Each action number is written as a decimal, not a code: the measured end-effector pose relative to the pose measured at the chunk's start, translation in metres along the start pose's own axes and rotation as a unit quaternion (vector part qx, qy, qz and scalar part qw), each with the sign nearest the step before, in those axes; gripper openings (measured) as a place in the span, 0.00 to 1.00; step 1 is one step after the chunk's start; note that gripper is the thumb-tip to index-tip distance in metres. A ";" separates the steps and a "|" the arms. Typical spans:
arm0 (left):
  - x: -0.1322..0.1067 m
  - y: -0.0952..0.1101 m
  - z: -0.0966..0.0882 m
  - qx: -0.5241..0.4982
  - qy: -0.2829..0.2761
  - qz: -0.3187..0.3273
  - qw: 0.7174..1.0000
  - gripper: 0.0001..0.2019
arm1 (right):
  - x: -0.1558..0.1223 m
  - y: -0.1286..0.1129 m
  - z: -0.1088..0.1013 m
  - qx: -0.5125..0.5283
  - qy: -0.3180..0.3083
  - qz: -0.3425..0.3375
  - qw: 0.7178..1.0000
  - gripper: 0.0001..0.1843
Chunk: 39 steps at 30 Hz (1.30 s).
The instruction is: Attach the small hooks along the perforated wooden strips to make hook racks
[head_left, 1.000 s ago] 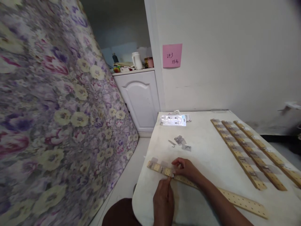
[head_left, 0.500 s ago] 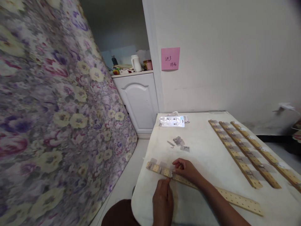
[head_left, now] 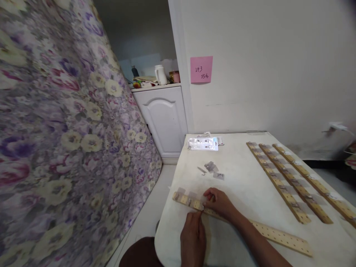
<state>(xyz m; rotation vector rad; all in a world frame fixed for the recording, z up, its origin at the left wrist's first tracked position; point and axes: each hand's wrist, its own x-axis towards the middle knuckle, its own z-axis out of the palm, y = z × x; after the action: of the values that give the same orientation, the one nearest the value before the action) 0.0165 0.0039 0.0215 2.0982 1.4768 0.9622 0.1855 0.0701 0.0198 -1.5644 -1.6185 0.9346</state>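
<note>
A narrow wooden strip with rows of holes (head_left: pixel 280 234) lies slantwise across the front of the table. Small metal hooks on clear plastic squares (head_left: pixel 190 201) stand on its left end. My left hand (head_left: pixel 193 237) is closed in front of the strip, its fingertips pinching a tiny shiny hook (head_left: pixel 203 208) at the strip's edge. From behind and above, my right hand (head_left: pixel 221 204) has thumb and forefinger closed on the clear square of that same hook; its other fingers are curled. My right forearm covers the strip's middle part.
Beyond the strip lie several loose clear pieces with hooks (head_left: pixel 210 167) and a thin grey piece (head_left: pixel 201 170). Clear packaging (head_left: pixel 203 144) rests at the table's back left. Three wooden strips with hooks (head_left: pixel 278 181) lie on the right. A floral curtain (head_left: pixel 83 129) hangs left.
Both hands stay at the same hook, with only slight finger shifts. The strip has moved very slightly to the left.
</note>
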 end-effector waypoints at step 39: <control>-0.004 -0.008 0.009 0.091 -0.014 0.028 0.995 0.18 | 0.004 0.004 0.004 0.016 0.012 0.029 0.999 0.15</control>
<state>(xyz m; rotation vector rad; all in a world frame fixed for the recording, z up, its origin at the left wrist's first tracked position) 0.0169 0.0040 0.0095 2.2828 1.5516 0.8423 0.1838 0.0744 0.0144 -1.6023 -1.5408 0.9633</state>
